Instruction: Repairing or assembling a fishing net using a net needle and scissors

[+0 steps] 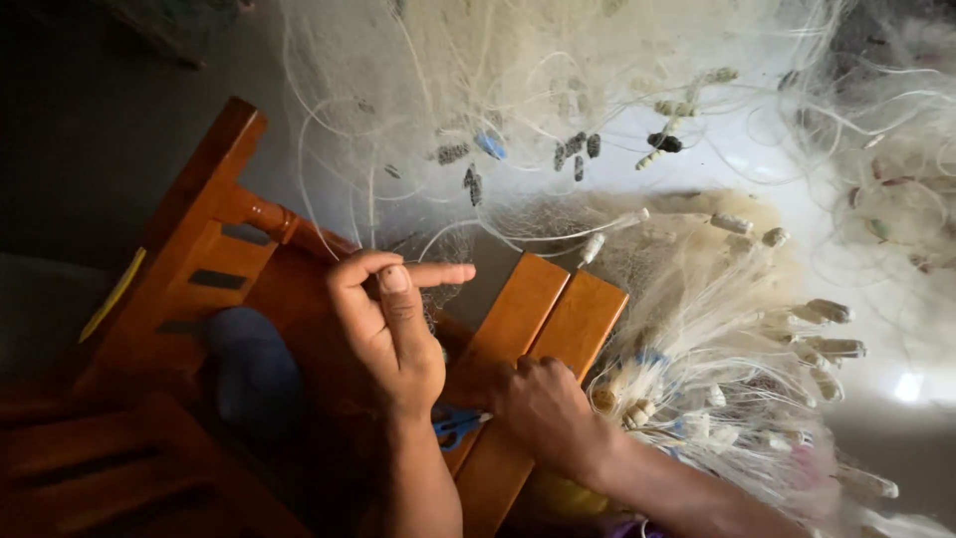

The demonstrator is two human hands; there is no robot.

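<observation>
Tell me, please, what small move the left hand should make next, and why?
Probably pinch the mesh and pull it taut: the left hand is raised with forefinger out, touching the fishing net at the wooden slats, while the right hand presses beside the blue scissors.

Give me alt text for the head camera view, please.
Two hands work pale fishing net over a reddish-brown wooden chair: the left hand pinches fine mesh, the right hand rests beside blue-handled scissors. White weighted fishing net spreads beyond.
</observation>
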